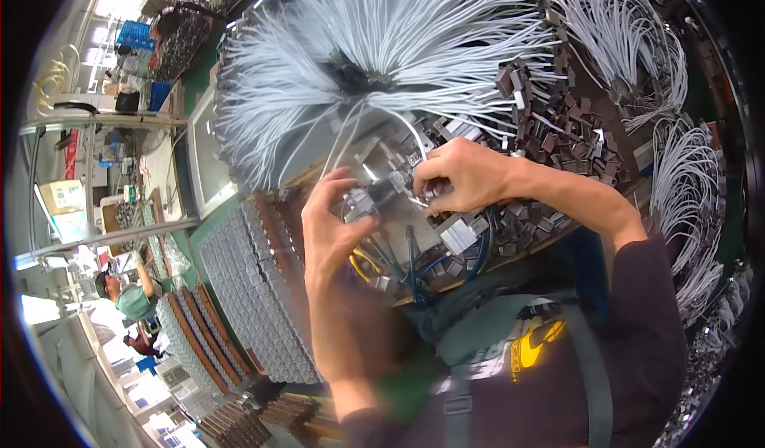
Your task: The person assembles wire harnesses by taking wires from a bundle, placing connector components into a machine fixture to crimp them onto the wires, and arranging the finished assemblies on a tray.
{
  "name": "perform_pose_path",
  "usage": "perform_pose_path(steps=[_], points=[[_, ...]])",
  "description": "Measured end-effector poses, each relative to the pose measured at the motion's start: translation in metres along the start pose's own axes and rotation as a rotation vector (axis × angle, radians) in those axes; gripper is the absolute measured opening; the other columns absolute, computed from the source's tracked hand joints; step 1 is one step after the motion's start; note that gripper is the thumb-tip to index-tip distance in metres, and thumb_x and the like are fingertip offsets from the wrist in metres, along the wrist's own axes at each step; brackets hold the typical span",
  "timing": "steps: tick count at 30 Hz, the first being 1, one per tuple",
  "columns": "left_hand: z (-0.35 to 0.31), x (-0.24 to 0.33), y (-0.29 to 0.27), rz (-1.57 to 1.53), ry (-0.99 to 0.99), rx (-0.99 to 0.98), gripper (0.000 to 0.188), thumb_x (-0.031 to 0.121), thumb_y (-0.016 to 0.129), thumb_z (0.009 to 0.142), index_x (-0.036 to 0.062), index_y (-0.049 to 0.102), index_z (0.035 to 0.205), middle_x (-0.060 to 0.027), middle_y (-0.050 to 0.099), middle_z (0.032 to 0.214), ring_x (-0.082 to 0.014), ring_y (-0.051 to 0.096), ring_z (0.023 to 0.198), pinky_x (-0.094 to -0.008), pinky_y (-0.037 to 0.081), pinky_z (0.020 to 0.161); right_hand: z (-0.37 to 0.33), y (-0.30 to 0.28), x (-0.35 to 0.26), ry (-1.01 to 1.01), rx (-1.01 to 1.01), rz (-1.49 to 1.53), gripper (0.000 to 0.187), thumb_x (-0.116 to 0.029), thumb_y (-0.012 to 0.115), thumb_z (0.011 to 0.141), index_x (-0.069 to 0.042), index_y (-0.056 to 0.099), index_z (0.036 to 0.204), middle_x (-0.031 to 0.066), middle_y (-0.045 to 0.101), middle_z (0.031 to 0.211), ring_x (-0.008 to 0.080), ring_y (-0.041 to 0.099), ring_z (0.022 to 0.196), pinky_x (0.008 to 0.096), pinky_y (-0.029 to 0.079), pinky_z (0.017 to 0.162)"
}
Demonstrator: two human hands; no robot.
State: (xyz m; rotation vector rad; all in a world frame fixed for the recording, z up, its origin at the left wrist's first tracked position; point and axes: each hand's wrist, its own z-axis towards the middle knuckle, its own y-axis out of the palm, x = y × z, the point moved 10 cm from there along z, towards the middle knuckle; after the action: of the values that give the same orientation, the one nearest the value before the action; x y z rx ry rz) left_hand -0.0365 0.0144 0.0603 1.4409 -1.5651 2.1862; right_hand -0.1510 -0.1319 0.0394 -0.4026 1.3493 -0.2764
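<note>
My left hand (325, 229) curls its thumb and fingers around a small silver-grey metal connector (361, 202), slightly blurred. Thin white cables rise behind these fingers toward the big bundle. Opposite it, my right hand (468, 175) is closed in a pinch at the lower end of a curved white cable (418, 135); the small part between its fingertips is mostly hidden. Between the hands sit grey connector pieces (401, 182), touching or close to the right fingertips. Just below lie yellow-handled pliers (365, 266) and a tool with dark teal handles (411, 255).
A huge fan of white cables (446, 29) fills the far side. Loose dark metal shells (570, 137) are heaped to the right, with more cable bundles (621, 37) beyond. Stacked rows of grey parts (255, 288) stand at left. A person in green (137, 298) works farther left.
</note>
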Motion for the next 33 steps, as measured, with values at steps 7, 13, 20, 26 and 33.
perform_pose_path(steps=[7, 13, 20, 26, 33], points=[[-0.066, -0.005, 0.063, -0.307, -0.176, -0.177, 0.058, -0.007, 0.084, 0.064, -0.0003, 0.063, 0.118, -0.0109, 0.065, 0.127, -0.0219, 0.063, 0.117, -0.0374, 0.052, 0.100, 0.011, 0.044, -0.008, -0.036, -0.202, 0.020, 0.032, -0.016, 0.081, 0.077, 0.000, 0.070, 0.103, 0.0185, 0.071, 0.087, 0.0345, 0.070, 0.085, 0.0425, 0.054, 0.076], [-0.080, -0.032, 0.082, -0.729, -0.396, -0.139, 0.062, -0.004, 0.089, 0.065, 0.0005, 0.067, 0.122, -0.0052, 0.066, 0.118, -0.0161, 0.063, 0.108, -0.0314, 0.054, 0.091, 0.006, 0.060, 0.009, 0.065, -0.277, 0.165, 0.034, -0.011, 0.078, 0.077, 0.005, 0.069, 0.105, 0.0213, 0.073, 0.090, 0.0328, 0.073, 0.086, 0.0410, 0.056, 0.079], [-0.067, -0.016, 0.069, -0.345, -0.288, -0.181, 0.055, 0.007, 0.089, 0.064, 0.0003, 0.073, 0.116, -0.0076, 0.071, 0.108, -0.0168, 0.065, 0.093, -0.0312, 0.052, 0.083, 0.004, 0.059, 0.009, 0.016, -0.226, 0.121, 0.030, -0.009, 0.079, 0.077, 0.002, 0.070, 0.103, 0.0194, 0.073, 0.088, 0.0324, 0.072, 0.083, 0.0402, 0.055, 0.075], [-0.059, 0.006, 0.062, -0.142, -0.128, -0.200, 0.058, 0.012, 0.090, 0.064, 0.0001, 0.072, 0.118, -0.0094, 0.070, 0.106, -0.0186, 0.066, 0.088, -0.0303, 0.052, 0.079, -0.001, 0.055, 0.011, 0.006, -0.188, 0.098, 0.030, -0.009, 0.082, 0.075, -0.001, 0.072, 0.103, 0.0173, 0.073, 0.086, 0.0329, 0.070, 0.079, 0.0396, 0.054, 0.072], [-0.096, -0.011, 0.061, -0.166, -0.327, 0.021, 0.065, 0.010, 0.089, 0.076, -0.0017, 0.062, 0.133, -0.0115, 0.071, 0.104, -0.0097, 0.063, 0.072, -0.0256, 0.052, 0.062, 0.009, 0.070, 0.009, 0.204, -0.391, 0.277, 0.047, -0.013, 0.082, 0.081, -0.003, 0.064, 0.124, 0.0186, 0.072, 0.084, 0.0220, 0.071, 0.074, 0.0363, 0.055, 0.067]])
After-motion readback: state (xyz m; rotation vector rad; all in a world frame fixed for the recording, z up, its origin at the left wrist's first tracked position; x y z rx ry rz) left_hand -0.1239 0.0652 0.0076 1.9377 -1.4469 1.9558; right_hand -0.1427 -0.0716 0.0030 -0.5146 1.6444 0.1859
